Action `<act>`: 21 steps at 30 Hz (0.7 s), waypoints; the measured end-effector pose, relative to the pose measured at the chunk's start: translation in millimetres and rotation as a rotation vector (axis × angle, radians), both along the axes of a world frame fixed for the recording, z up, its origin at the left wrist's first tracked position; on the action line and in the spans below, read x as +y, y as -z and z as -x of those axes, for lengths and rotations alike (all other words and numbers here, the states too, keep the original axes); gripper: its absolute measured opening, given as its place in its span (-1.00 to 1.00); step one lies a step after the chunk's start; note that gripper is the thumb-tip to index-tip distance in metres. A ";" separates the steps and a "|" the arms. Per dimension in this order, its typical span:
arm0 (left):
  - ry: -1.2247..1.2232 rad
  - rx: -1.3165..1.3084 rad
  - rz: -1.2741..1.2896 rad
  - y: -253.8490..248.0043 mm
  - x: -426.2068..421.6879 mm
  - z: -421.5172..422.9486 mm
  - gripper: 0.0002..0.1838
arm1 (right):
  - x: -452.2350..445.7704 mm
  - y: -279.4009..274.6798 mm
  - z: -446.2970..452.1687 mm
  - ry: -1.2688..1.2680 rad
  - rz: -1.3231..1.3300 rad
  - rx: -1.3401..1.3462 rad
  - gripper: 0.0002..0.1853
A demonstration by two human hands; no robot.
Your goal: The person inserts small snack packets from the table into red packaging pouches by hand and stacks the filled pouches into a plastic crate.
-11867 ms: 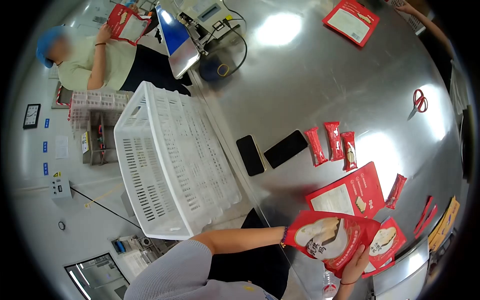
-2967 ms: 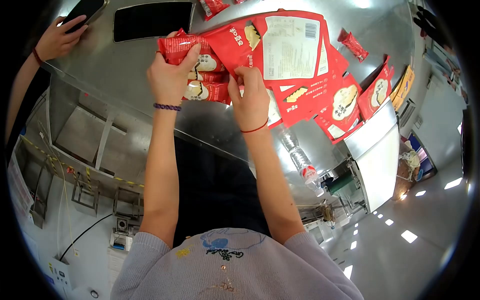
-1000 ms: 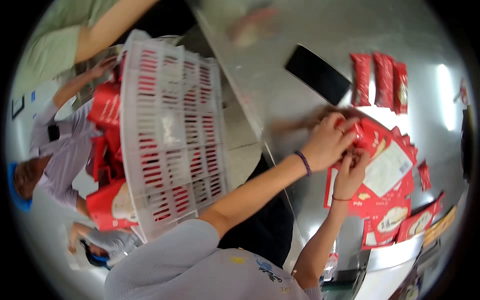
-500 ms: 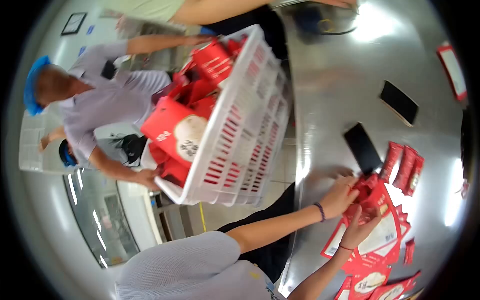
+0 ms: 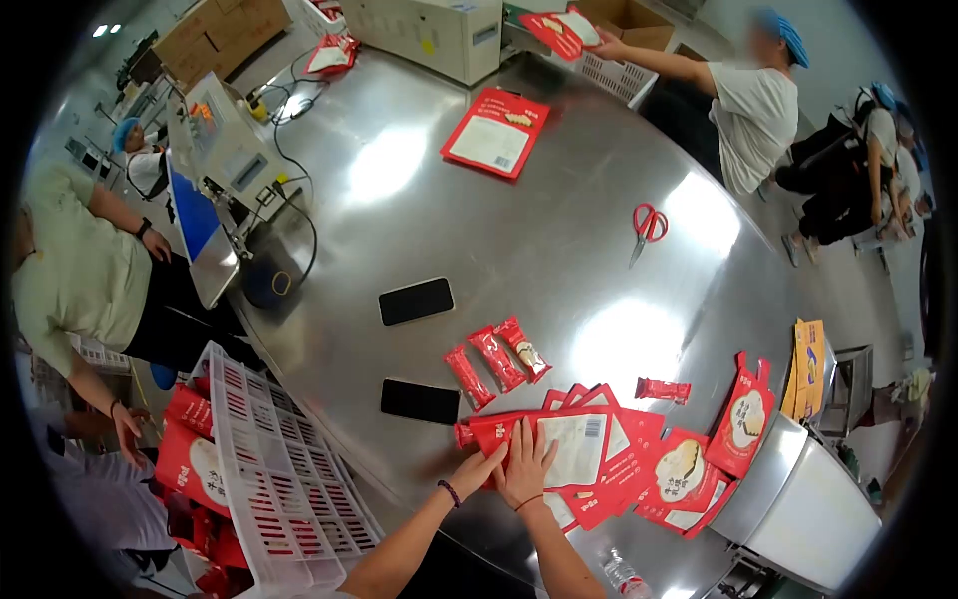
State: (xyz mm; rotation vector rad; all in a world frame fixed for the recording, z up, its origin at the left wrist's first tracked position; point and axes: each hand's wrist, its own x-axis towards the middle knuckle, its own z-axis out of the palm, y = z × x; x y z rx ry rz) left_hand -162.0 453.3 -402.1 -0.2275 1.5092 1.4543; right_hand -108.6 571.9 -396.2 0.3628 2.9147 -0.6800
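Note:
A red pouch (image 5: 571,449) with a white label panel lies on the pile of flat red pouches. My left hand (image 5: 477,473), with a purple bracelet, is closed on its lower left edge. Flat on the pouch beside it rests my right hand (image 5: 526,467), fingers spread. The end of a small red packet (image 5: 463,434) shows at the pouch's left end. Three small red packets (image 5: 496,359) lie above, and a single packet (image 5: 664,390) lies to the right. Two more pouches with round pictures, one red pouch (image 5: 743,417) among them, sit right of the pile.
Two phones, a lower phone (image 5: 420,400) and an upper phone (image 5: 416,300), lie left of the packets. Scissors (image 5: 649,232), a far pouch (image 5: 496,133) and machines share the metal table (image 5: 539,255). A white basket (image 5: 284,479) of pouches stands left. Several people are around.
The view has swung toward the table, and the basket now appears lower left. My right hand has flattened and spread over the pouch, which now lies flatter on the pile.

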 end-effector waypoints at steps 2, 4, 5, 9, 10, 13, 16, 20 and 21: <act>-0.001 -0.038 0.043 0.7 3.2 13.1 -0.32 | 6.9 0.5 7.2 0.018 0.065 0.007 -0.13; 0.003 -0.089 0.074 -4.4 9.1 15.5 -0.27 | 13.4 -16.1 1.2 0.016 0.125 0.023 -0.11; 0.161 0.037 0.143 -8.9 10.3 17.6 -0.36 | 12.1 -25.5 -1.4 0.047 0.179 0.011 -0.08; 0.910 0.788 0.202 -35.8 24.9 10.4 -0.57 | 0.2 -78.2 -25.7 0.196 0.281 0.158 0.06; 1.021 0.862 0.196 -42.1 34.0 8.5 -0.59 | 3.2 -98.9 -25.5 0.210 0.276 0.224 0.04; 1.012 0.885 0.133 -67.1 55.7 -3.0 -0.59 | 4.5 -125.4 -43.8 0.359 0.221 0.081 -0.01; 0.969 0.843 0.166 -86.6 77.9 -4.1 -0.59 | 19.1 -133.0 -41.0 0.449 0.287 0.038 -0.03; 0.649 0.395 0.015 -105.2 84.5 -15.0 -0.67 | 20.9 -181.5 -44.6 0.490 0.295 -0.017 -0.05; 0.778 0.577 0.134 -115.6 85.4 -11.7 -0.72 | 19.9 -175.7 -45.6 0.486 0.334 0.026 -0.02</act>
